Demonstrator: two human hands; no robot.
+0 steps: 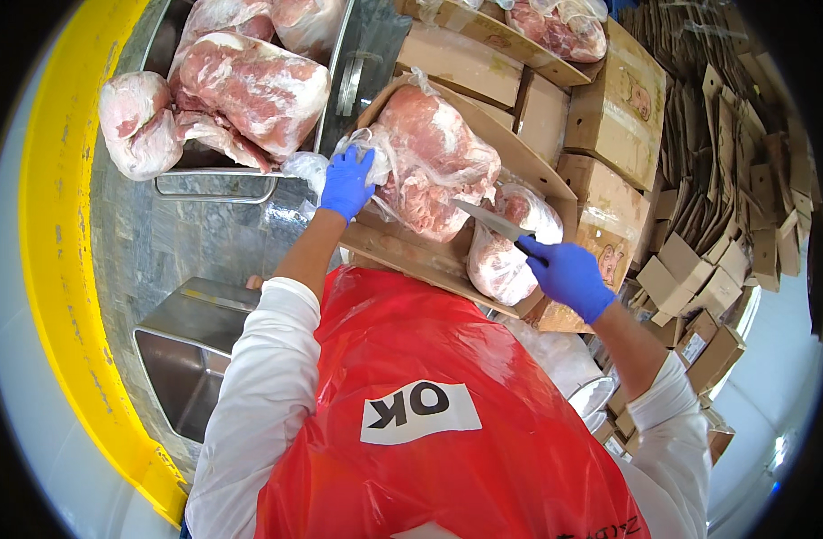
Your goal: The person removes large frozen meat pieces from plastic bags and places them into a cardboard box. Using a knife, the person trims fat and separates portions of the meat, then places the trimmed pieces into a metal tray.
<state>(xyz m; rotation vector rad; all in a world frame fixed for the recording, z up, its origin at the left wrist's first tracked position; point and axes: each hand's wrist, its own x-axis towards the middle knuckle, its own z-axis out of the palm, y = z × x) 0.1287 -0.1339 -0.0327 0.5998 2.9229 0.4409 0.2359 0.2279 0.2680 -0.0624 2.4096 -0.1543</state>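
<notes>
My left hand, in a blue glove, grips clear plastic wrap at the left side of a large piece of raw meat in an open cardboard box. My right hand, also gloved, is closed on the black handle of a knife; its blade points left, with the tip at the lower part of that meat. A second wrapped piece of meat lies beside it in the box, under the knife.
At upper left a steel bin holds several meat pieces. An empty steel container stands lower left. More cartons, one open with meat, lie behind. Flattened cardboard is piled at right. A yellow edge runs along the left.
</notes>
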